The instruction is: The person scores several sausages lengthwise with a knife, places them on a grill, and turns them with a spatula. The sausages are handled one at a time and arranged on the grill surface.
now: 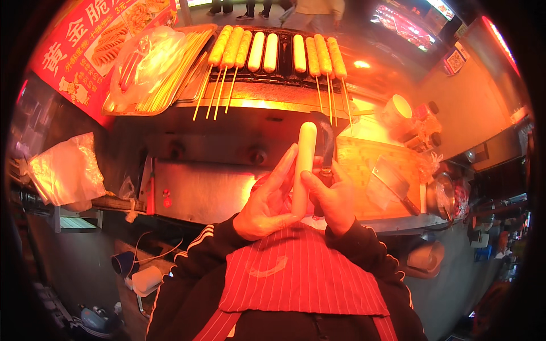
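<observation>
A smooth pale sausage (pixel 305 164) stands nearly upright between my two hands, in front of my red striped apron (pixel 298 273). My left hand (pixel 268 200) supports it from the left, with the palm and thumb against its lower part. The thumb of my right hand (pixel 330 196) presses on the sausage's right side. That same hand grips a dark, curved tool (pixel 327 145), whose upper end bends over toward the grill; its exact kind cannot be told. Beyond my hands, a roller grill (pixel 285 55) bears skewered yellow sausages (pixel 230 49) and plain pale sausages (pixel 270 51).
Left of the grill, a metal tray (pixel 149 111) holds wooden skewers (pixel 187 64) and a plastic bag (pixel 145 55). A cleaver (pixel 390 179) lies on the cutting board (pixel 354 170) at right. Further back are a white tub (pixel 399 108) and several jars (pixel 424 128). People's legs (pixel 256 8) show beyond the stall.
</observation>
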`<state>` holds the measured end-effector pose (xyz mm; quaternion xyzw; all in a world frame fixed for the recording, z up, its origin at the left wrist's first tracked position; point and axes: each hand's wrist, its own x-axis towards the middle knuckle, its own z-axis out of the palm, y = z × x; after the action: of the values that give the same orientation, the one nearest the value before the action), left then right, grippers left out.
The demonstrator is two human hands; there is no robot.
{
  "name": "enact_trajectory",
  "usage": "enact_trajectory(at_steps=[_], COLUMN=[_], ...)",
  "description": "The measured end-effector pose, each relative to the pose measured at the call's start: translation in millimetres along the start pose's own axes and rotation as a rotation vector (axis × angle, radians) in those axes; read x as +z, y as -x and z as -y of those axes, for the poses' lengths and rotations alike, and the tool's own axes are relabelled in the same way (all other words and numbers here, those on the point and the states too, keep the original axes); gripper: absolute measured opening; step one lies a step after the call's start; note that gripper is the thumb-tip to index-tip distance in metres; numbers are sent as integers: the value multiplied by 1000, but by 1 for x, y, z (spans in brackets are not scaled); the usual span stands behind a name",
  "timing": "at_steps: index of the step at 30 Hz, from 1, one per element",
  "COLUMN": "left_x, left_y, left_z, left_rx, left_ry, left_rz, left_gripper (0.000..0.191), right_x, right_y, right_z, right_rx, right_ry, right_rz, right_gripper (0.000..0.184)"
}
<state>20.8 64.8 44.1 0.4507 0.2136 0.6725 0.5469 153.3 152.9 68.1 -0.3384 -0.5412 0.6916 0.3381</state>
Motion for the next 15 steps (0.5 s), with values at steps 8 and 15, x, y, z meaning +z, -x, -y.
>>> enact_trajectory(at_steps=[8,15], left_x=[0,3], left_y=[4,-2], left_z=[23,20], left_rx=[-115,-60], left_ry=[508,390], left_rz=[-265,-286], left_gripper=[77,81], right_x=[4,-7], right_y=[9,2], right_z=[-14,9], right_rx=[165,43], right_ry=[-253,189], right_rz=[115,72], right_gripper=[27,22])
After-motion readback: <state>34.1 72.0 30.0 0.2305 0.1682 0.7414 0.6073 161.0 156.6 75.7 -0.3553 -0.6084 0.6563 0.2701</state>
